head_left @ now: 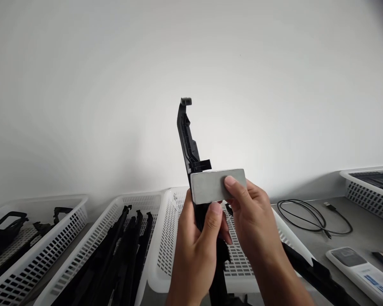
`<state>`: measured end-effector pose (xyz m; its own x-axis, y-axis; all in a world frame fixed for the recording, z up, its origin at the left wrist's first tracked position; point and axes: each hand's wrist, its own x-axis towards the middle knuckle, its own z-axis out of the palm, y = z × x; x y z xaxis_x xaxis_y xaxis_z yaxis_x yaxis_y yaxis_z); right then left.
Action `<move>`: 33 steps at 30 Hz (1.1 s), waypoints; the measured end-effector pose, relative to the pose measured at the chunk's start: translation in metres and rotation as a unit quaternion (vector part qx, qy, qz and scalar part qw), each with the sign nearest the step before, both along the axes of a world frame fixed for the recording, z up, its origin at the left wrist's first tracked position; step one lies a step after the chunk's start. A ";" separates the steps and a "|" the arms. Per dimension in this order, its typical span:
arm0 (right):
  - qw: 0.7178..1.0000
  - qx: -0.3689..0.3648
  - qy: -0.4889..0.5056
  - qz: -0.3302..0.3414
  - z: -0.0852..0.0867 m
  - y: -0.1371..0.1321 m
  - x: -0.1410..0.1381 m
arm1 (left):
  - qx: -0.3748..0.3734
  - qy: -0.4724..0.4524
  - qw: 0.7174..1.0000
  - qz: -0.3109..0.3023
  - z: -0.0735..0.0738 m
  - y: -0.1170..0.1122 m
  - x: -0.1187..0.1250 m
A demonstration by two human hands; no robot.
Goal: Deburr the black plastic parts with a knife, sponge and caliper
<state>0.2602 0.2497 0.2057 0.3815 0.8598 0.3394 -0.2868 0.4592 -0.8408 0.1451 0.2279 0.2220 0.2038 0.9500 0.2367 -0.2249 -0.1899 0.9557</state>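
My left hand (194, 255) is wrapped round a long black plastic strip (187, 140), ribbed and with small clips, which stands nearly upright. Its lower end runs down past my wrist and out of frame. In my right hand (255, 221) is a flat grey rectangular block (209, 187), gripped at its right end with the thumb on its face. The block lies across the strip's middle and hides that part; whether they touch I cannot tell. My left thumb is just under the block's lower edge.
Behind my hands stands a white perforated basket (169, 250). Left of it, another basket (79, 255) holds several long black strips (137, 238); a farther basket (54, 240) holds black frames. At right are a cable (322, 223), a white device (364, 272), a black strip (319, 272) and a filled basket (367, 199).
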 end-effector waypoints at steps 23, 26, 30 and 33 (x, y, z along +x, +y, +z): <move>0.984 0.090 -0.154 -0.006 0.008 -0.008 0.008 | -0.006 -0.063 0.996 0.058 -0.003 0.004 -0.004; 0.983 0.085 -0.157 -0.047 0.007 -0.005 0.007 | -0.006 -0.088 0.996 0.031 -0.003 0.006 -0.005; 0.975 0.089 -0.155 -0.132 0.010 -0.007 0.001 | -0.006 -0.085 0.995 0.047 -0.002 0.005 -0.003; 0.978 0.075 -0.165 -0.107 0.013 -0.008 -0.008 | -0.002 -0.091 0.993 0.068 -0.001 0.004 -0.002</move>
